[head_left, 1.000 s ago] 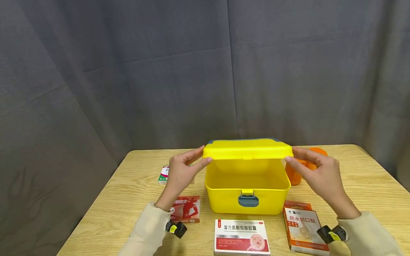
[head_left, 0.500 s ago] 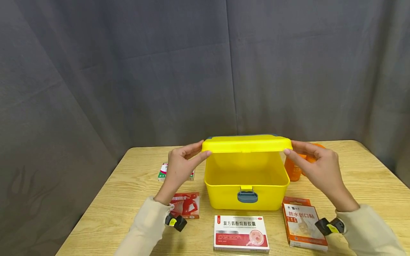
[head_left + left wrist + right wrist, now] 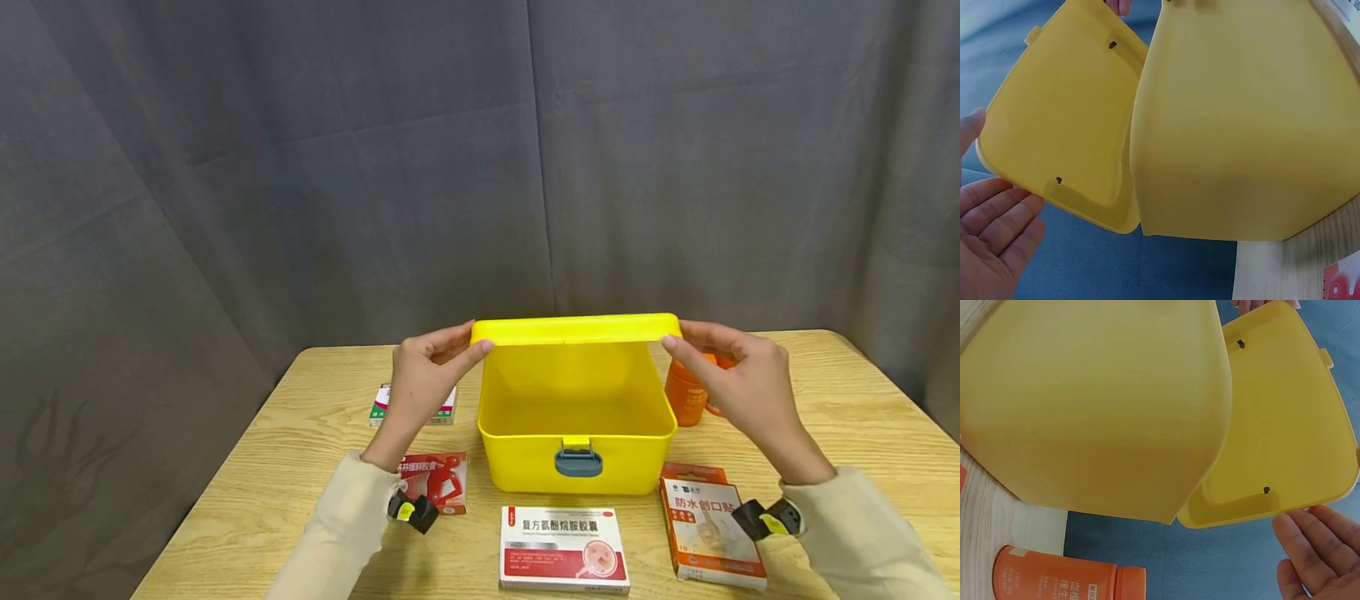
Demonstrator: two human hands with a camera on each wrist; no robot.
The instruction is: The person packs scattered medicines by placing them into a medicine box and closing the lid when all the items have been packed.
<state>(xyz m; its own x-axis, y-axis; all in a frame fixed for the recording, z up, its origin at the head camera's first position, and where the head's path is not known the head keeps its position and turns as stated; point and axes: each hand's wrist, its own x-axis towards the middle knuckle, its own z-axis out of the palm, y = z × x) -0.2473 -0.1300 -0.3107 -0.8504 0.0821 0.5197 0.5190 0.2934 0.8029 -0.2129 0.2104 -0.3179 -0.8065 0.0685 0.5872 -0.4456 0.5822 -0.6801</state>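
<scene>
A yellow plastic box (image 3: 517, 467) with a grey front latch (image 3: 578, 461) stands on the table, its hinged lid (image 3: 573, 330) raised. My left hand (image 3: 423, 379) grips the lid's left front corner, thumb in front and fingers along the side. At the right front corner, my right hand (image 3: 750, 383) holds it the same way. The lid's underside (image 3: 1066, 119) shows in the left wrist view, with the fingers (image 3: 1007, 219) against its edge. Similarly, the right wrist view has fingers (image 3: 1316, 540) touching the lid's rim. In the head view, the box's visible interior holds nothing.
Before the box lies a white-and-red medicine box (image 3: 564, 548). An orange-and-white plaster box (image 3: 712, 529) is at right, a red medicine box (image 3: 442, 482) at left. Farther back are a green-and-white carton (image 3: 381, 406) and an orange bottle (image 3: 684, 396). A grey curtain (image 3: 420, 167) hangs behind.
Both hands have lifted the lid's front edge and tilted it farther back; its top face no longer shows in the head view. The box body and the medicine boxes have stayed in place.
</scene>
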